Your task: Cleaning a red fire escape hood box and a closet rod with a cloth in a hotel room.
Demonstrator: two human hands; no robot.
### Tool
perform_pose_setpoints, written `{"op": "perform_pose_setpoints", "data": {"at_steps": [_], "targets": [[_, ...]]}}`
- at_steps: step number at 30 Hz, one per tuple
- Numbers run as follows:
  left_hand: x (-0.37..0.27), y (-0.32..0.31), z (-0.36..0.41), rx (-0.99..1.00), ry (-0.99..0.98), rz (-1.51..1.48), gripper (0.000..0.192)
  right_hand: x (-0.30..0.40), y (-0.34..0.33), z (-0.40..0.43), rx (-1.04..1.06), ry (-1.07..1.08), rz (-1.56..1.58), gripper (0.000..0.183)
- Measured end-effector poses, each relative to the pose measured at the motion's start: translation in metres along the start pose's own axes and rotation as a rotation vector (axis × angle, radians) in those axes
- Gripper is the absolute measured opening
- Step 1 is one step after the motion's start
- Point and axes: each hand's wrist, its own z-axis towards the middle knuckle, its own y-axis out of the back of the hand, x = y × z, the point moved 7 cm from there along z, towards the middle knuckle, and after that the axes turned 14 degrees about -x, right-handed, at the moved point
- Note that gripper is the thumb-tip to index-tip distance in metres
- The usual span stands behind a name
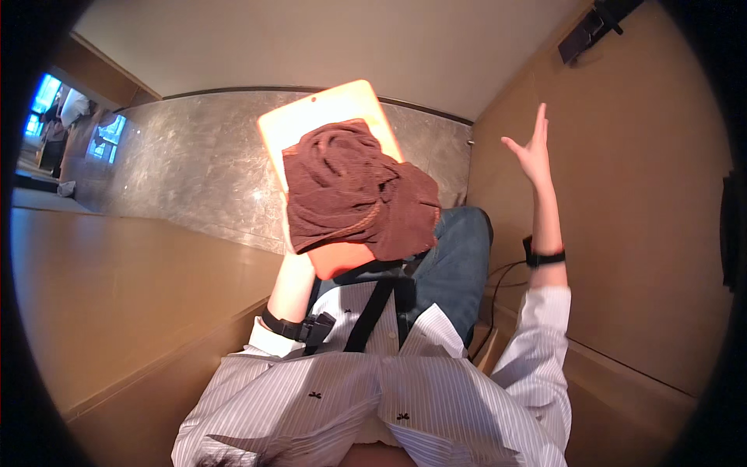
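My left hand [299, 260] is mostly hidden at the near left edge of an orange plastic board or tray [280, 125], which it supports in front of my body. Strong light washes out the far part of its surface, where a small hole shows near the edge. A crumpled dark brown towel [344, 187] lies heaped on it and hangs over the right side. Off to the right, my right hand [534, 154] is raised beside a brown wood-like panel, thumb and fingers apart, holding nothing. Whether it touches the panel I cannot tell.
The brown panel [630, 192] bounds the right side, with a dark fixture [589, 32] near its top. Black cables [495, 309] run by my right leg. A wooden surface [146, 280] spans the left. Beyond are grey stone flooring [192, 157] and a pale wall [327, 44].
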Motion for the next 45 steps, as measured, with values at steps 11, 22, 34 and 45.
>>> {"op": "perform_pose_setpoints", "data": {"at_steps": [11,22,34,45], "targets": [[0.023,-0.024,-0.032,0.100,-0.002,0.128,0.062,0.290,0.069,-0.127,0.357,0.546,0.499,0.058],[0.033,-0.008,-0.033,0.213,0.033,0.199,0.063,0.279,0.032,-0.062,0.270,0.328,0.458,0.063],[0.001,-0.003,-0.030,0.089,-0.125,0.075,0.060,0.255,0.071,-0.140,0.729,0.314,0.953,0.047],[-0.004,-0.041,-0.041,0.261,-0.196,0.049,0.060,0.251,0.081,-0.119,0.251,0.155,0.674,0.050]]}}
